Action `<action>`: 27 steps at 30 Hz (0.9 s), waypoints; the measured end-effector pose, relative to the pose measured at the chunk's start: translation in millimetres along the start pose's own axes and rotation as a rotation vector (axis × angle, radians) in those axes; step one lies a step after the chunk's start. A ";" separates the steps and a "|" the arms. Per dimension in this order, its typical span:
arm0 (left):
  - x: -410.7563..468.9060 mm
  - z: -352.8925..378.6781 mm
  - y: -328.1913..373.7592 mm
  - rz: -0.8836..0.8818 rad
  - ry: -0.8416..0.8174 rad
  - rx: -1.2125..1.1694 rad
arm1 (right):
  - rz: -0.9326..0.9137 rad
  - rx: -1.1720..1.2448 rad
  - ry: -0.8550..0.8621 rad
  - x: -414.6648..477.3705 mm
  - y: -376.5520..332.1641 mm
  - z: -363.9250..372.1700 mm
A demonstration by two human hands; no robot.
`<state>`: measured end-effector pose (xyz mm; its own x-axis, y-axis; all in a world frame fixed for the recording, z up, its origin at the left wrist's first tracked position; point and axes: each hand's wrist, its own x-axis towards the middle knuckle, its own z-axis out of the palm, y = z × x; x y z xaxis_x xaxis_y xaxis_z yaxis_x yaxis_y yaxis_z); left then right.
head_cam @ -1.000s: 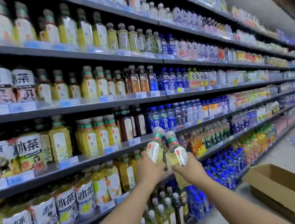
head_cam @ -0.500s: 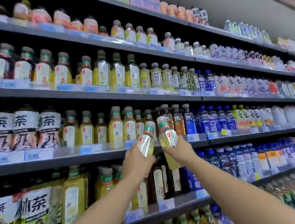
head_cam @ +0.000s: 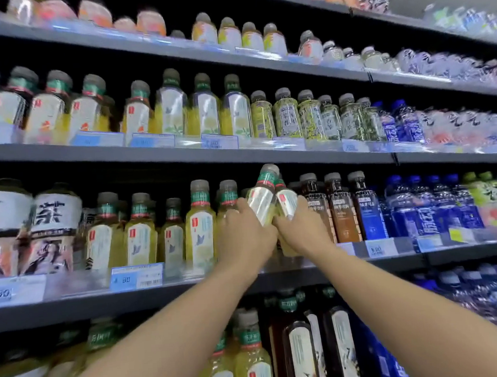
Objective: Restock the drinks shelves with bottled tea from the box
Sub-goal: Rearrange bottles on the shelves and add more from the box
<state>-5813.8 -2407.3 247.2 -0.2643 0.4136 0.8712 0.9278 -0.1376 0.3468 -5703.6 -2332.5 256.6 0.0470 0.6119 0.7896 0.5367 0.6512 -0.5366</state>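
Left hand (head_cam: 245, 233) covers the lower body of the left bottle (head_cam: 262, 197) it grips. Right hand (head_cam: 304, 228) does the same to the right bottle (head_cam: 287, 204), whose cap sits partly behind its neighbour. Top-shelf bottles (head_cam: 93, 13) and far-right rows (head_cam: 454, 65) blurred, labels unreadable. Price tag (head_cam: 136, 276) small print illegible. Bottom row (head_cam: 252, 366) cut off by the lower edge.

Both bare forearms reach up and forward from the bottom edge of the view and converge until the hands meet side by side. The left hand (head_cam: 245, 233) curls its fingers round a clear plastic bottle of pale yellow tea with a grey cap (head_cam: 262, 197), which tilts to the right. The right hand (head_cam: 302, 228), its back to the camera, grips a second such bottle (head_cam: 287, 204) just beside the first.
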 end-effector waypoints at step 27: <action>-13.5 23.6 13.5 -0.083 0.127 0.051 | -0.050 0.472 -0.153 -3.6 -5.7 -21.4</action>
<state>-5791.5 -2393.5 231.9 -0.3687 0.3038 0.8785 0.9127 -0.0609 0.4041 -5688.8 -2348.0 263.2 -0.1121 0.6106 0.7840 0.0939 0.7920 -0.6033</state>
